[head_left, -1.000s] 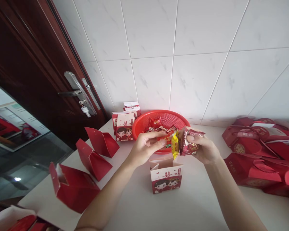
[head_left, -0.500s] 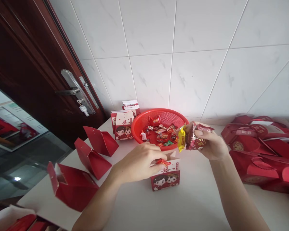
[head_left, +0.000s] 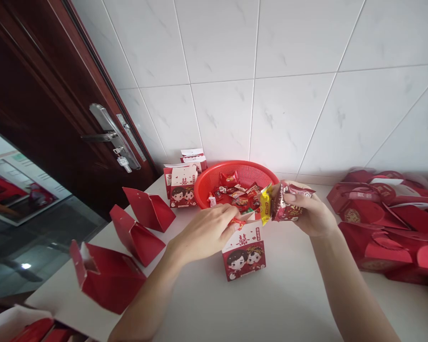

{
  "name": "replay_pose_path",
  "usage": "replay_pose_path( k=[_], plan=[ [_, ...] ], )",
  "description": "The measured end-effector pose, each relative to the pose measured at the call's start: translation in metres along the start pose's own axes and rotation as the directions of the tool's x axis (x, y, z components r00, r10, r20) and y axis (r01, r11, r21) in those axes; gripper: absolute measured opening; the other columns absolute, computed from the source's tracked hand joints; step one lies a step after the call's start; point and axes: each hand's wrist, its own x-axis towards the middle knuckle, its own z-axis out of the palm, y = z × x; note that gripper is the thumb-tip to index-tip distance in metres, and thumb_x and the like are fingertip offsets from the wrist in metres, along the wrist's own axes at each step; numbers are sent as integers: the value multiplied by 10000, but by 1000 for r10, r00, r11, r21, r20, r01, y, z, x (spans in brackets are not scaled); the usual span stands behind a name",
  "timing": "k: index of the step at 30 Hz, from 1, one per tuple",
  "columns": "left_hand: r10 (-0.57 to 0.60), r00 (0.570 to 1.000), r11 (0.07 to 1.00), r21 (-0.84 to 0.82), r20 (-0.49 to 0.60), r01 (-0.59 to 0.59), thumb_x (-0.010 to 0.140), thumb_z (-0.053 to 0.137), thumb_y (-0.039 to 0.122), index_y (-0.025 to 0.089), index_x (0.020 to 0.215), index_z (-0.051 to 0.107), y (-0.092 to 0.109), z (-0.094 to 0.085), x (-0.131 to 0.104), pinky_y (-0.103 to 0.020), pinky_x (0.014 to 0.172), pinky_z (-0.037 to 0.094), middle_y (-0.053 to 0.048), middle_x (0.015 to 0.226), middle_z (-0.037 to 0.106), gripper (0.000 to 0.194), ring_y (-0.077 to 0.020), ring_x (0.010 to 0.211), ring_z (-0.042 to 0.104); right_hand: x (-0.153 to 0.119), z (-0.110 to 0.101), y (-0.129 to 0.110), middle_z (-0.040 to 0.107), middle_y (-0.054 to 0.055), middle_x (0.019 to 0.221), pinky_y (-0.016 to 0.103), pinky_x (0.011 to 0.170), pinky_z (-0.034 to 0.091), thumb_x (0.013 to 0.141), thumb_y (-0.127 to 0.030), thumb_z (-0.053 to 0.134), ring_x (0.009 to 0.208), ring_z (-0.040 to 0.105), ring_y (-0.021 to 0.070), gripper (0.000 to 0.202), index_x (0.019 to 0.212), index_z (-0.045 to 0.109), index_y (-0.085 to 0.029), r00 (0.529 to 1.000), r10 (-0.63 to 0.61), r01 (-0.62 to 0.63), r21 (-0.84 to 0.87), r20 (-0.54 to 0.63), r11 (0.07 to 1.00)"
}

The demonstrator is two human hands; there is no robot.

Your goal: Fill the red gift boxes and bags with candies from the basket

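My left hand (head_left: pixel 214 231) is closed, pinching a small red-wrapped candy (head_left: pixel 238 223) over the top of an upright candy box (head_left: pixel 245 259) printed with two cartoon figures. Part of the box's opening is hidden behind my fingers. Wrapped around several packets, my right hand (head_left: pixel 312 209) is at the right of the box; a dark red snack packet (head_left: pixel 288 203) and a yellow packet (head_left: pixel 266 205) show in its grip. Just behind both hands stands a red plastic basket (head_left: pixel 251 167) with several wrapped candies (head_left: pixel 235 194) inside.
Printed boxes (head_left: pixel 184 186) stand left of the basket. Several plain red boxes (head_left: pixel 110 275) line the left edge of the white table (head_left: pixel 271 308). Red gift boxes (head_left: pixel 378 213) are piled at the right. A tiled wall (head_left: pixel 288 109) bounds the back; a dark door (head_left: pixel 50 71) is at the left.
My left hand has risen slightly with the red candy, now above the box's front panel. The box has tilted a little, and my right hand's packets have shifted slightly left.
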Motion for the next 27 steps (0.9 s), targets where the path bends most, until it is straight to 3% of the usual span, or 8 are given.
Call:
replay_pose_path(
  k=[7,13,22,27],
  plan=[
    [11,1000,1000,4,8,-11,1039,370,269,200,980,562,-2,1,3,-326,725,480,-46,886,655,212,-216,832,638,1,0,0,654,14,618,241,474,462,530,-359,903,526,581,141,300,707,736,-184,999,11,-12,-15,-40,1000],
    [61,989,997,53,-132,-54,1026,449,231,201,1043,604,-13,0,7,-355,801,498,-58,957,701,159,-234,918,658,0,0,-1,637,8,601,254,451,457,534,-358,891,501,564,145,294,711,726,-191,999,9,-11,-30,-51,999],
    [117,965,993,57,-235,-107,1025,494,229,191,1028,626,-17,-3,6,-359,838,495,-52,973,717,137,-226,938,658,1,0,0,649,14,627,258,468,461,538,-339,889,530,577,152,282,720,736,-188,999,16,-17,-24,-45,1000],
    [131,982,991,26,-138,-129,998,540,188,182,962,651,-17,-3,6,-346,810,481,-39,908,707,117,-212,859,646,1,2,1,632,7,613,257,470,462,547,-337,889,525,566,144,269,698,722,-189,999,19,-20,-23,-38,1000]
  ],
)
